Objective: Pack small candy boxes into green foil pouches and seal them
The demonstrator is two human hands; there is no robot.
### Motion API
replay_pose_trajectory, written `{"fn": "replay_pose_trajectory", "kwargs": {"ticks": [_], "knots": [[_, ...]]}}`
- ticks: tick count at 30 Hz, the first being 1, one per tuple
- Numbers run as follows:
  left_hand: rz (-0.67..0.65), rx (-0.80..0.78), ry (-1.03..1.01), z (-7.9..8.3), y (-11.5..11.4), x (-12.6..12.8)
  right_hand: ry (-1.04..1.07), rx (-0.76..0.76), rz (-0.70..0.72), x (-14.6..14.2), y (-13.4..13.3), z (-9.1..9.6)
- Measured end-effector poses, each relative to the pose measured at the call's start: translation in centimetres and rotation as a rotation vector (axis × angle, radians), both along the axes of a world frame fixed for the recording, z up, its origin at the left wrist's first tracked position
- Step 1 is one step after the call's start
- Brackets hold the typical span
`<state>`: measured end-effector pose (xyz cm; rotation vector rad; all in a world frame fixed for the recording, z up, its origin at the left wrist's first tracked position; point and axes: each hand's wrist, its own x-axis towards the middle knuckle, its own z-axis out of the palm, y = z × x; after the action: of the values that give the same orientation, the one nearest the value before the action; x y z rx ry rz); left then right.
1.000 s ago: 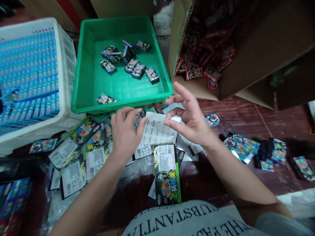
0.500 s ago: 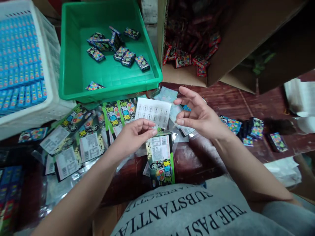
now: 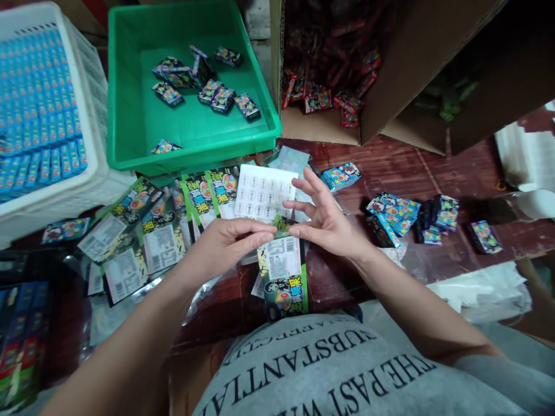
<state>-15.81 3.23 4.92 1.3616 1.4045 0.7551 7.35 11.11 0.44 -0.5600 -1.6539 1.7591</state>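
Head view: your left hand point(image 3: 225, 245) and right hand point(image 3: 323, 222) both pinch the far edge of the green-and-black printed plastic packet point(image 3: 284, 271), mid-table, just near of the white sticker sheet point(image 3: 265, 193). Probably best: hold it flat, grip light.

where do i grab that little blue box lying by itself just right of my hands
Pinch the blue box across its two long sides, coming straight down from above with the right hand, which is nearest; the left hand pinches the packet. The box lies flat and alone on the table, so both sides look free.
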Motion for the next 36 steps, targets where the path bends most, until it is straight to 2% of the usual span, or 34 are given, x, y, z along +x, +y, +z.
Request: {"fn": "replay_pose_trajectory", "kwargs": {"ticks": [3, 5, 10, 15, 17, 19, 22, 24, 27, 29, 32, 36], "knots": [[0.083, 0.002, 0.001, -0.2, -0.3, 0.2, -0.002, 0.029, 0.0, -0.4, 0.1, 0.3], [0.086, 0.02, 0.014, -0.4, -0.5, 0.1, -0.031, 0.045, 0.007, -0.5, 0.3, 0.6], [-0.092, 0.183, 0.049, -0.5, -1.2, -0.4, -0.087, 0.064, 0.059, 0.3, -0.5, 1.1], [-0.08, 0.268, 0.162, -0.4, -1.7, 0.1, -0.105, 0.095, -0.113, 1.4, -0.3, 2.5], [-0.11, 0.281, 0.144, -0.4, -1.5, 0.5, -0.116, 0.081, -0.117, 1.7, 0.7, 3.5], [-0.147, 0.286, 0.107, -0.4, -1.3, 0.9, -0.13, 0.037, -0.027, 1.7, 1.9, 4.4], [-0.131, 0.257, 0.092, -0.6, -1.2, 1.3, -0.16, -0.056, 0.181, 1.3, 3.2, 5.3], [-0.091, 0.214, 0.093, -0.7, -1.4, 1.5, -0.184, -0.099, 0.282, 0.9, 3.6, 5.3], [0.012, 0.091, 0.01, -1.1, -1.7, 1.7, -0.231, -0.104, 0.349, 0.1, 3.5, 4.6], [0.076, 0.027, -0.073, -1.3, -1.9, 1.9, -0.258, -0.069, 0.357, -0.4, 3.2, 4.0], [0.096, 0.015, -0.128, -1.6, -1.9, 2.0, -0.304, 0.028, 0.322, -1.2, 2.5, 3.5], [0.104, 0.016, -0.111, -1.9, -1.8, 1.8, -0.391, 0.258, 0.192, -1.5, 1.1, 3.5]]}}
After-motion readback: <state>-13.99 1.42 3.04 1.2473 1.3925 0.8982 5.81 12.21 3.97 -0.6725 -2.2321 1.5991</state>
